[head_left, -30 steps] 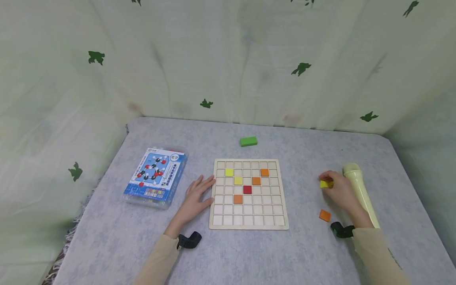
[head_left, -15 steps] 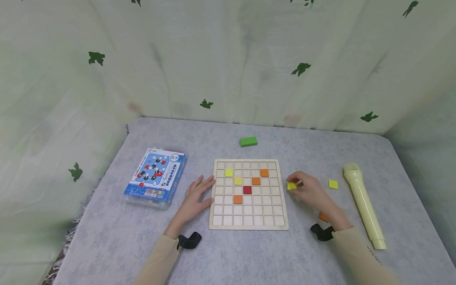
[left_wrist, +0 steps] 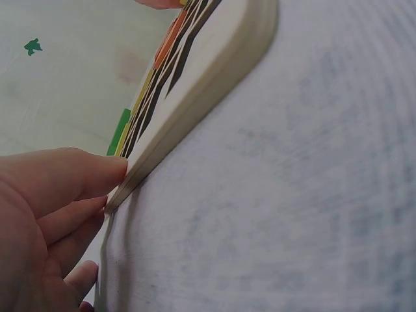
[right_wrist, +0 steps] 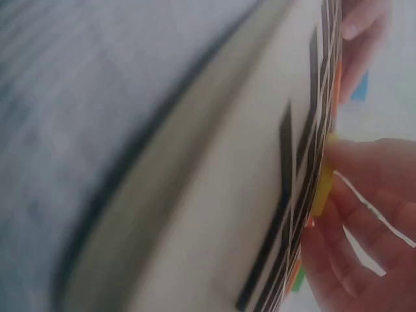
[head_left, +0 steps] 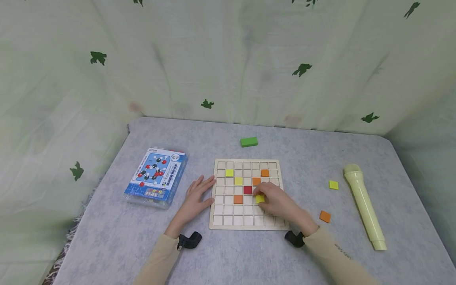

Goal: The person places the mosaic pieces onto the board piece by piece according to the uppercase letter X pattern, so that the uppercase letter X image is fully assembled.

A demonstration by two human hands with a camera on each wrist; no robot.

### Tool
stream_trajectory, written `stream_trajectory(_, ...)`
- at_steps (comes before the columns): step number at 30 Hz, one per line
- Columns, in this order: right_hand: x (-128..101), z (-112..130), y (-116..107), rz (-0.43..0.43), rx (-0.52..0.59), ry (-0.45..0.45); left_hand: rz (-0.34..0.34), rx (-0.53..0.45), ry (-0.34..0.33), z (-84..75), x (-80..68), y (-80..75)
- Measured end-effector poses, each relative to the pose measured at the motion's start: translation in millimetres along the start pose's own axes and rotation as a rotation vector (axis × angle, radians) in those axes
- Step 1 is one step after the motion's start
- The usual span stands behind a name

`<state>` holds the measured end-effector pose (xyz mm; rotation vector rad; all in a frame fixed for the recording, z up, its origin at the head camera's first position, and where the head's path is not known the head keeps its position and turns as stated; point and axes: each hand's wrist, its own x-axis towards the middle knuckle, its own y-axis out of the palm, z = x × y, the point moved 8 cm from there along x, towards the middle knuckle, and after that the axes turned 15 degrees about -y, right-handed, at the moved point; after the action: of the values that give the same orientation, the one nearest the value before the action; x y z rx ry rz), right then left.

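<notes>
A pale wooden grid board (head_left: 228,220) lies mid-table, with yellow, orange and red square tiles set in some of its cells. My right hand (head_left: 276,201) is over the board's right half and pinches a yellow tile (head_left: 260,199) between thumb and fingers, right of and below the red tile (head_left: 247,190). In the right wrist view that yellow tile (right_wrist: 322,188) is close against the grid surface. With fingers spread, my left hand (head_left: 196,198) rests at the board's left edge; the left wrist view has its thumb (left_wrist: 97,170) touching the board's side.
A loose yellow tile (head_left: 333,185) and a loose orange tile (head_left: 325,216) lie right of the board. Beyond them is a cream microphone-shaped tube (head_left: 365,208). A boxed molecular model set (head_left: 156,176) stands at left, and a green block (head_left: 248,142) behind the board.
My right hand has picked up a yellow tile at the right and carried it left over the board. Another yellow tile stays behind on the table. My left hand has kept its place.
</notes>
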<state>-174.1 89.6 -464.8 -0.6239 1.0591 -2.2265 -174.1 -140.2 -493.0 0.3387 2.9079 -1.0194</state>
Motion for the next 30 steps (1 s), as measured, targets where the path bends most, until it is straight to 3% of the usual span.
stream_trajectory(10, 5, 4, 5, -0.022, -0.001, 0.006, -0.003, 0.0, 0.005, -1.1, 1.0, -0.2)
stream_trajectory(14, -4, -5, -4, -0.053, 0.07, 0.077, -0.001, -0.004, 0.012, -2.0, 1.2, 0.3)
stream_trajectory(18, -28, -21, -23, -0.115, 0.12, 0.128, 0.0, -0.002, 0.015, -2.1, 1.4, 1.0)
stream_trajectory(24, -81, -44, -55, -0.217, 0.023, 0.14, -0.005, 0.002, 0.012, -1.0, 1.2, 0.6)
stream_trajectory(30, -131, -60, -73, -0.213, -0.042, 0.228, -0.004, 0.002, 0.009, 0.0, 0.8, 0.2)
